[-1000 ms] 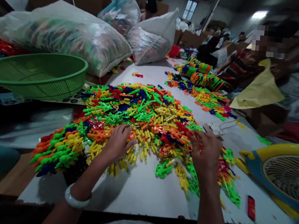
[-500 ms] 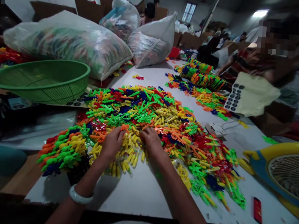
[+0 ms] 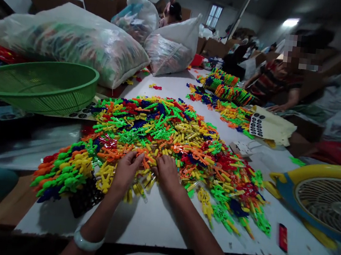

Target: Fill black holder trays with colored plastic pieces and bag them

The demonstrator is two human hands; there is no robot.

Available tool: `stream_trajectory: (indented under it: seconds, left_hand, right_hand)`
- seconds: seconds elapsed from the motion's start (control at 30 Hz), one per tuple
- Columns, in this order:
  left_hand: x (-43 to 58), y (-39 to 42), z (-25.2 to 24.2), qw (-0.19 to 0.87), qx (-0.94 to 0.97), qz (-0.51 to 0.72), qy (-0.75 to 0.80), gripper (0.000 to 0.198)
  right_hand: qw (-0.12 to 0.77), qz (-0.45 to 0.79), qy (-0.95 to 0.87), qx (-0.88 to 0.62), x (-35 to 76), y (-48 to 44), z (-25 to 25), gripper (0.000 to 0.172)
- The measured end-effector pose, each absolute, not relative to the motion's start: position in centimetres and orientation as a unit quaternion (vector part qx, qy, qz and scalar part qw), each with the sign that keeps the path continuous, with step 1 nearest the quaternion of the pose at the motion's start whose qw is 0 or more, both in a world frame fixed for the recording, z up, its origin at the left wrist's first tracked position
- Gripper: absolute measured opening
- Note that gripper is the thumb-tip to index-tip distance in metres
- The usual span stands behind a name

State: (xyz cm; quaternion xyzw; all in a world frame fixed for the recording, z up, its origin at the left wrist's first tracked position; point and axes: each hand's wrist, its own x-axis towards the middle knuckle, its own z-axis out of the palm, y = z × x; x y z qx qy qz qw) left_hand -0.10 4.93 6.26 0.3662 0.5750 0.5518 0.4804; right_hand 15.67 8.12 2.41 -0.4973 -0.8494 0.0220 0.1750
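Observation:
My left hand (image 3: 126, 172) is closed at the near side of a heap of small coloured plastic toys (image 3: 146, 129), thumb and fingers pinching an orange plastic toy piece (image 3: 144, 159). Beside it my right hand (image 3: 167, 172) is curled with its fingertips down among short yellow plastic tubes (image 3: 188, 135); whatever is in those fingers is hidden. More yellow tubes, some in clear wrap, lie below and between both hands. Left of my left forearm stands a black perforated holder (image 3: 85, 195), with rows of green, yellow, orange and red toy figures (image 3: 70, 169) in it.
A green plastic basket (image 3: 39, 103) stands at left, before filled translucent sacks (image 3: 75, 44). At right are a yellow and blue fan (image 3: 320, 175), a red lighter (image 3: 283, 237) and a white power strip (image 3: 241, 149). Across the white table (image 3: 160, 228) sits a person (image 3: 272, 83) beside bundled toys.
Both hands have come slightly nearer to me, the orange piece with the left one. The person opposite has lowered the cream sheet onto the table edge. The view has shifted a little.

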Motion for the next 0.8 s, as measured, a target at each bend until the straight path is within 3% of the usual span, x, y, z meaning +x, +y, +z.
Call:
stream_trajectory:
  seconds: [0.1,0.23,0.37,0.43,0.57,0.8]
  left_hand:
    - [0.0,4.9,6.2,0.492,0.349,0.56,0.568,0.04]
    - [-0.1,4.5,6.2,0.488,0.324,0.581,0.564,0.043]
    - [0.6,4.2,6.3,0.495,0.332,0.592,0.542,0.037]
    - [1.1,4.1,6.3,0.495,0.349,0.59,0.533,0.035]
    - [2.2,3.8,6.2,0.487,0.38,0.587,0.524,0.034]
    - [2.8,2.6,6.0,0.332,0.497,0.535,0.597,0.024]
  right_hand:
    - [0.216,0.064,-0.831,-0.509,15.8,7.9,2.0,0.015]
    - [0.322,0.196,-0.777,-0.504,16.9,6.9,3.4,0.029]
    - [0.297,0.31,-0.743,-0.514,17.1,5.0,5.4,0.023]
    - [0.302,0.332,-0.731,-0.513,17.0,4.4,5.8,0.015]
    - [0.33,0.35,-0.696,-0.533,16.8,4.2,5.6,0.016]
    - [0.37,0.419,-0.642,-0.525,17.1,4.3,5.8,0.017]
